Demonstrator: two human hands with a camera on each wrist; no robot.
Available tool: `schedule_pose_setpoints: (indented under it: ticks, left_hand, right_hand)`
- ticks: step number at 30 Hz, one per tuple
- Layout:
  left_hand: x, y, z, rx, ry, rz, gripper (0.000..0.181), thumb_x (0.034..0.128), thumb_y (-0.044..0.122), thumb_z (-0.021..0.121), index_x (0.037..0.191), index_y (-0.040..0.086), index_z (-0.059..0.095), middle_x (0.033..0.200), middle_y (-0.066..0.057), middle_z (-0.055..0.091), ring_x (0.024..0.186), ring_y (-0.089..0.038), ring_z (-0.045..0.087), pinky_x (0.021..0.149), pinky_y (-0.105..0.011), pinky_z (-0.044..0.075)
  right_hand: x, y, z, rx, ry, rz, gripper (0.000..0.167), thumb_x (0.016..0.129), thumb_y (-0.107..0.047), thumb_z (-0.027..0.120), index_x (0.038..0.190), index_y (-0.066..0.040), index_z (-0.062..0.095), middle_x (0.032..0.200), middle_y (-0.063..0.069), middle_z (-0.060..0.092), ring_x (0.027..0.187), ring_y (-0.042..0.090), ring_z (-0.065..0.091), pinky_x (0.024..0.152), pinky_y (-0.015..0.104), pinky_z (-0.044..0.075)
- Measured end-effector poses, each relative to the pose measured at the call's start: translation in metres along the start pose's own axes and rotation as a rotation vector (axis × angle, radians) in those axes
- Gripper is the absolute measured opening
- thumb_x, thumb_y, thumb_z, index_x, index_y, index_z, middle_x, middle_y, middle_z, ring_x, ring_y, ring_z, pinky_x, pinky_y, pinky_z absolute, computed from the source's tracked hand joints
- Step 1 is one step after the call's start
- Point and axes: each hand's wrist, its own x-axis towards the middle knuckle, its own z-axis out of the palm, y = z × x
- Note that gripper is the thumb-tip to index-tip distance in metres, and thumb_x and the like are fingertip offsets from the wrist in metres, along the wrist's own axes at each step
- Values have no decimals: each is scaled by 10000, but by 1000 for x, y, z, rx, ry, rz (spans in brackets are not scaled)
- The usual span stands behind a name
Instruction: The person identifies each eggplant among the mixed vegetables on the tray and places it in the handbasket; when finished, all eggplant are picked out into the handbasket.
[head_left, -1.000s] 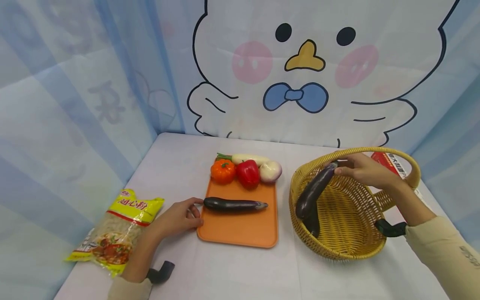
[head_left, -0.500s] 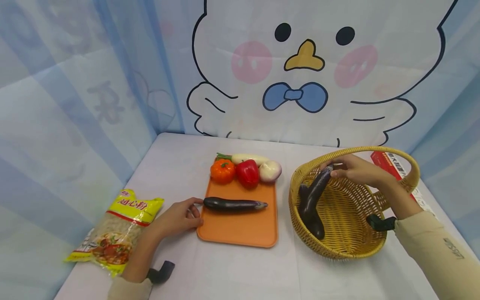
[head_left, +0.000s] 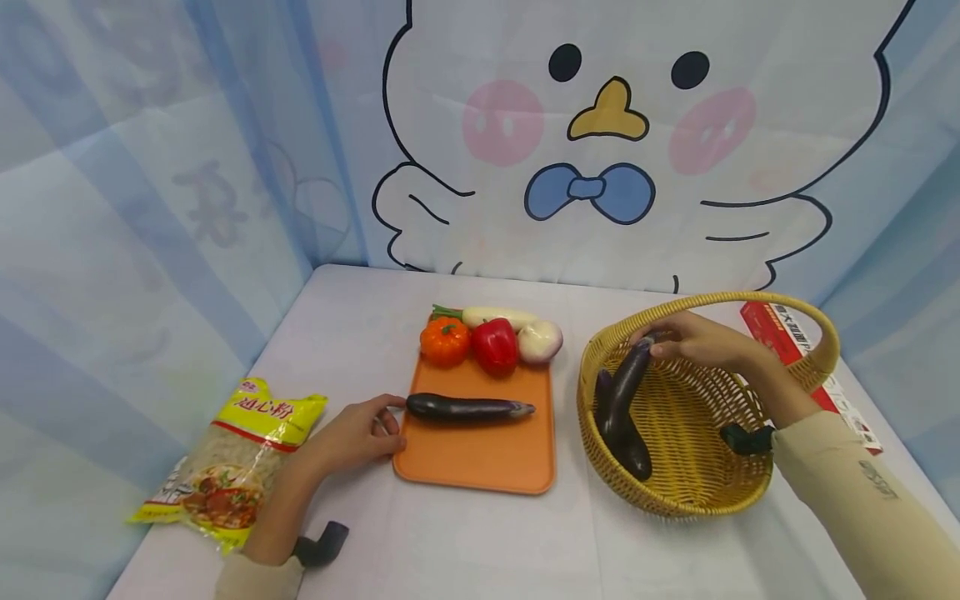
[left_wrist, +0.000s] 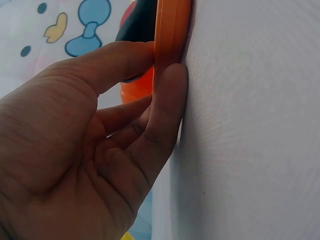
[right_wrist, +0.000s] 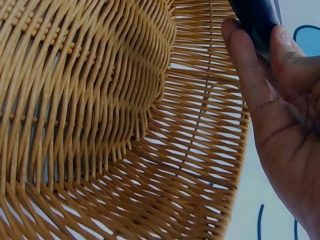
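White worktop (head_left: 525,542); L hand (head_left: 357,437) grips tray's (head_left: 480,460) 9 o'clock edge, R hand (head_left: 697,340) pinches basket (head_left: 686,454) eggplant (head_left: 632,375), prob placing; next needs release.

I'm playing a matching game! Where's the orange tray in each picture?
Head: the orange tray is in the lower middle.
Left wrist: its orange edge is at the top, just right of the middle.
Right wrist: not in it.
Landmark in head and left wrist: the blue bow tie.
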Motion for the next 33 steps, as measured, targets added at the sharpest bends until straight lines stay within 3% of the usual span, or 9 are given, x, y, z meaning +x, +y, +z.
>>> schedule_pose_setpoints:
  ticks: [6, 13, 33]
  left_hand:
    - [1, -3, 0, -4, 0, 5, 543, 862, 183, 758, 1351, 99, 537, 873, 3, 600, 726, -166, 584, 671, -310, 515]
    - [1, -4, 0, 4, -1, 8, 539, 864, 194, 759, 1348, 100, 539, 872, 5, 601, 727, -163, 583, 664, -302, 513]
    - [1, -3, 0, -5, 1, 4, 534, 866, 188, 759, 1347, 100, 541, 872, 3, 604, 728, -166, 589, 671, -307, 519]
  right_hand:
    - [6, 6, 3, 47, -12, 3, 262, 963, -130, 633, 1210, -56, 681, 1178, 67, 664, 1042, 254, 600, 1012, 590, 349]
    - [14, 17, 6, 50, -27, -31, 309, 955, -163, 648, 1253, -83, 657, 1163, 38, 674, 1024, 239, 619, 996, 506, 375]
    - [16, 22, 6, 145, -65, 36, 409, 972, -212, 634, 1341, -51, 565, 1181, 107, 650, 1029, 347, 620, 933, 456, 456]
